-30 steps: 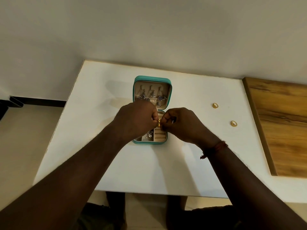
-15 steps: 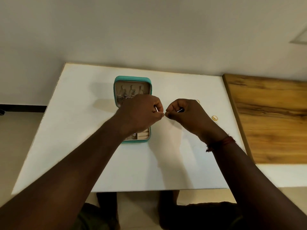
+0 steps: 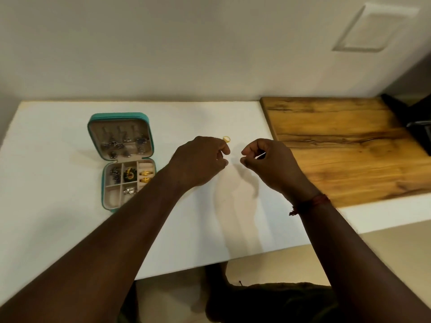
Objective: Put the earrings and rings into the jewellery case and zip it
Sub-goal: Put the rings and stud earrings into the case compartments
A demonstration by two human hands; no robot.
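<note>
A thin pale pin (image 3: 260, 156) is pinched in the right hand (image 3: 271, 165). The left hand (image 3: 200, 165) is held curled beside a gold ring (image 3: 226, 139) on the desk (image 3: 58, 159); its grip cannot be told.

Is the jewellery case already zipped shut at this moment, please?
No, the jewellery case lies open on the white table, its lid folded back and gold rings showing in a compartment.

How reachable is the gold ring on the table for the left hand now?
Probably yes: the left hand is just beside the gold ring, nothing lies between them; the right hand, pinching a thin stick, is clear.
</note>
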